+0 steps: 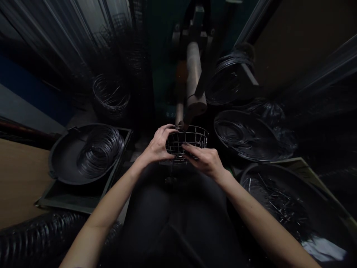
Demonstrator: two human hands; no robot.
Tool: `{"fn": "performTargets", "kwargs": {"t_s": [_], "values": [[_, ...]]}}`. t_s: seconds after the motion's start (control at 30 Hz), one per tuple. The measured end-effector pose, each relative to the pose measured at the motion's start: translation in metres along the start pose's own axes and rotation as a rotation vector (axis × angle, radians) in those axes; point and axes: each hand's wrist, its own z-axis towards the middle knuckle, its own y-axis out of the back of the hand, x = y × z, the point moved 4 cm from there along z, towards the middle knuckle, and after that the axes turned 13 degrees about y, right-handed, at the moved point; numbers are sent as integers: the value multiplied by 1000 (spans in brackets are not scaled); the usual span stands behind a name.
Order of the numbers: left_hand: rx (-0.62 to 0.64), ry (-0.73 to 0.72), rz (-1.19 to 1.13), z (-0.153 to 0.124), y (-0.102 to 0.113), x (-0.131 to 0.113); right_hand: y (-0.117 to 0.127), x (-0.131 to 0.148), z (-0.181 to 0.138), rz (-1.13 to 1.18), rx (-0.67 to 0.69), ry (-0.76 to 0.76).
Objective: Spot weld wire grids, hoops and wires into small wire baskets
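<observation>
Left hand (158, 145), right hand (202, 160) on wire basket (186, 143); black pan (60, 163) holds coiled wire (100, 150).

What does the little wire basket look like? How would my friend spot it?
Find the wide black pan holding wire coils, then look right. The left hand and right hand hold a small round wire basket there. Unlike the loose coils nearby, it has neat crossing bars, like a tiny cage.

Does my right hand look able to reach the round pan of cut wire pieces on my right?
Probably yes. The round pan lies close beside your right hand and right forearm, with nothing showing between them. The hand is on the wire basket, so it would likely need to let go first.
</observation>
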Motion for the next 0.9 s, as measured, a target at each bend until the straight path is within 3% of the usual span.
{"fn": "performTargets", "kwargs": {"t_s": [0.33, 0.53, 0.7, 0.9], "values": [[41, 49, 16, 8, 7, 2, -2, -7, 9, 72, -35, -41], [57, 74, 19, 10, 11, 0, 3, -1, 3, 171, 21, -186], [57, 92, 18, 12, 10, 0, 20, 4, -13, 37, -149, -351], [17, 99, -8, 31, 13, 9, 16, -15, -2, -8, -188, -437]]}}
